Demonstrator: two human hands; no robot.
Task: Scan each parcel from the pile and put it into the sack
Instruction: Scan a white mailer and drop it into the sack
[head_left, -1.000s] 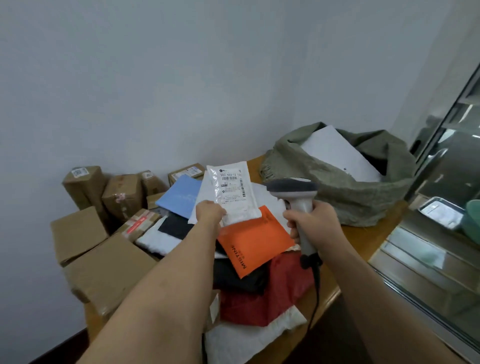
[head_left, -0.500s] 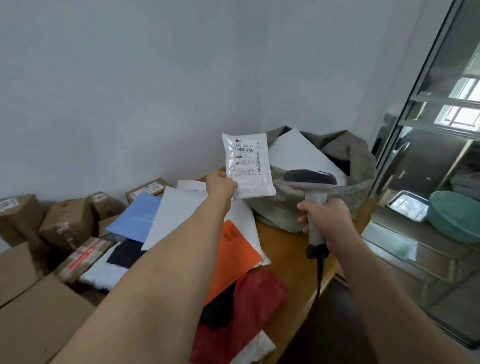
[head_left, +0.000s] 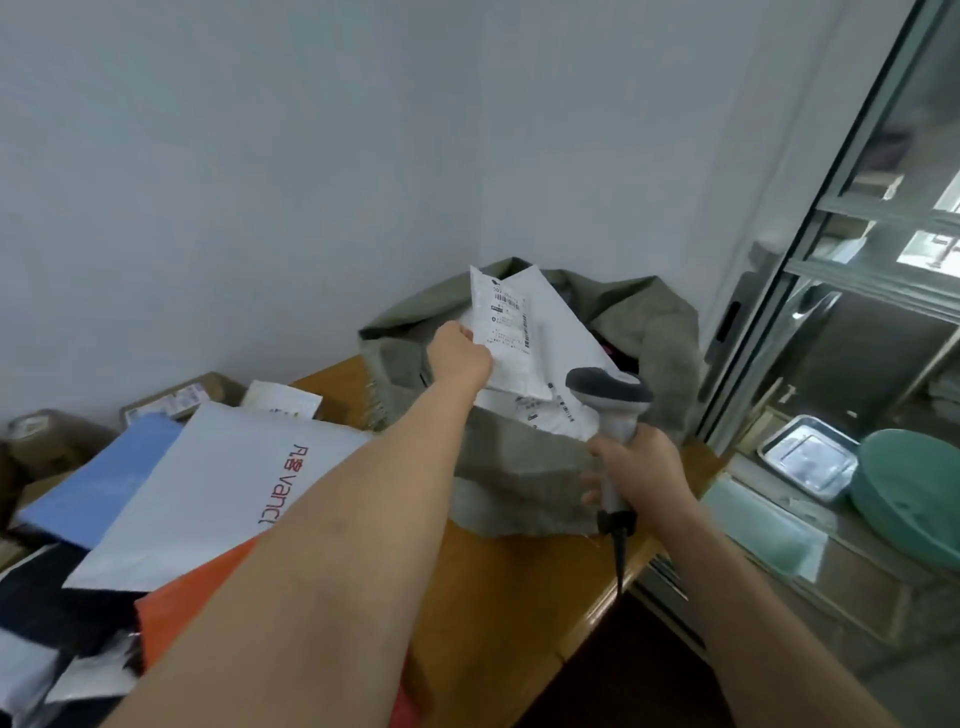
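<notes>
The left hand (head_left: 460, 358) pinches the small white plastic parcel (head_left: 506, 332) by its lower left corner, label facing the camera, above the open mouth of the olive-green woven sack (head_left: 524, 467) on the wooden table (head_left: 498, 582), positioned for release. The right hand (head_left: 641, 467) grips the grey handheld barcode scanner (head_left: 615, 410), held clear beside the sack.

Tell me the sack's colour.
The sack is dull olive green, seen in the head view.

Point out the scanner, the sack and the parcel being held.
scanner (head_left: 610, 389): head view, on its dark head.
sack (head_left: 519, 467): head view, on its green front wall.
held parcel (head_left: 506, 322): head view, on its shipping label.
</notes>
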